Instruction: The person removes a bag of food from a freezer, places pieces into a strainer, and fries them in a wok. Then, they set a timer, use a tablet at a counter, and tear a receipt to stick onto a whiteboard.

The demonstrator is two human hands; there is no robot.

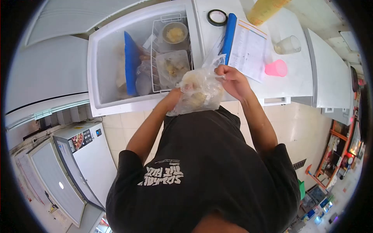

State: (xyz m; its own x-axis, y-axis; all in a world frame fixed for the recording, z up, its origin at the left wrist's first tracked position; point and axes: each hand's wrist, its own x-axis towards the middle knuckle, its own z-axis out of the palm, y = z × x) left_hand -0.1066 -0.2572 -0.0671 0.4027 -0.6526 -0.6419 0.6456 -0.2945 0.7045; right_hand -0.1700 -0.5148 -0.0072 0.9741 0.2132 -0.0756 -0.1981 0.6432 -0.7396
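Note:
A clear plastic bag (200,97) with pale contents hangs in front of the open freezer's near edge, close to my body. My left hand (173,98) is at the bag's left side, partly hidden by the plastic, so its fingers do not show clearly. My right hand (232,80) pinches the gathered top of the bag at its upper right. Behind the bag, inside the freezer (107,70), a white wire basket (154,58) holds a round tub (174,33) and a square clear container (172,69) with food in it.
On the white top right of the opening are black tape (217,18), a blue folder (229,34) with a printed sheet (248,48), a pink cup (276,68), a clear glass (288,45) and a yellow container (266,11). A blue package (132,64) stands inside the freezer.

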